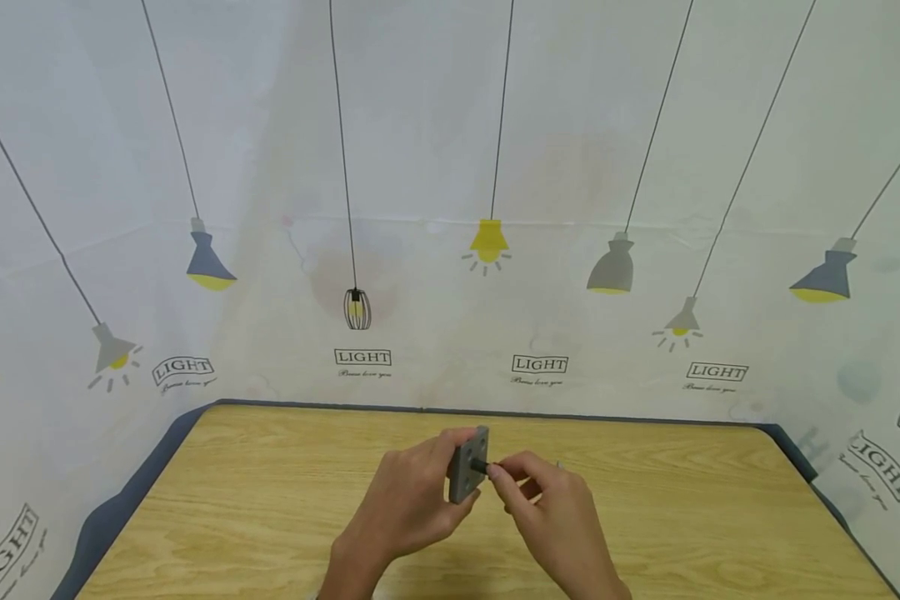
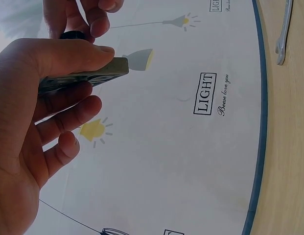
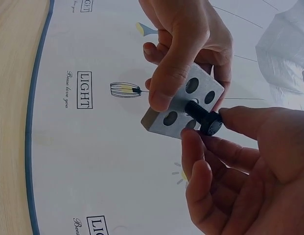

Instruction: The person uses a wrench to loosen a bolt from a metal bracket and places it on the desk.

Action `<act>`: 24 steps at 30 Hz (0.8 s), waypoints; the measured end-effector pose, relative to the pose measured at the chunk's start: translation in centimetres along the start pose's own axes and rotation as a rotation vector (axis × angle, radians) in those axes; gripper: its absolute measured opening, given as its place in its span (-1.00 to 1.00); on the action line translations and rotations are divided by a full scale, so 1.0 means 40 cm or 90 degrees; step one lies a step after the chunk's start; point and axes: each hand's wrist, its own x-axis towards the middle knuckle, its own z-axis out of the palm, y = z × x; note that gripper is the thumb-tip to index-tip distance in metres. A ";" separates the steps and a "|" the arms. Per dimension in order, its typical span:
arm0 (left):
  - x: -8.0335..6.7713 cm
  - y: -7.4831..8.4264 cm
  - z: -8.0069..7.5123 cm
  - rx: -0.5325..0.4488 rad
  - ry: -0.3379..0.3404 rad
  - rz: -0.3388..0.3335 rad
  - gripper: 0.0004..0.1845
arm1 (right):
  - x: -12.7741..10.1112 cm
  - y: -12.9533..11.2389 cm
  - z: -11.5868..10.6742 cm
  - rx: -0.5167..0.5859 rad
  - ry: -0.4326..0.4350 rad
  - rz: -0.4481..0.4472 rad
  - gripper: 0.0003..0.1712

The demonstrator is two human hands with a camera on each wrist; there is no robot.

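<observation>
A light wooden table [image 1: 270, 500] with a pale grain fills the lower part of the head view, its far edge running across the frame just below the middle and its far corners rounded. A dark blue band [image 1: 131, 487] borders the table along the back edge and down both sides, where the printed cloth backdrop meets it. In the left wrist view a slim metal wrench [image 2: 284, 32] lies flat on the wood at the upper right of the frame, close to the blue edge; in the head view only a sliver of it shows.
</observation>
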 end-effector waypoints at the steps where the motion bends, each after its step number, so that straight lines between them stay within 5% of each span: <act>1: 0.000 0.000 0.000 -0.001 -0.001 -0.001 -0.24 | 0.000 0.000 0.000 0.000 0.000 -0.001 -0.86; 24: -0.002 -0.003 0.001 -0.003 -0.002 -0.003 -0.24 | -0.005 -0.003 0.001 0.017 0.018 -0.034 -0.94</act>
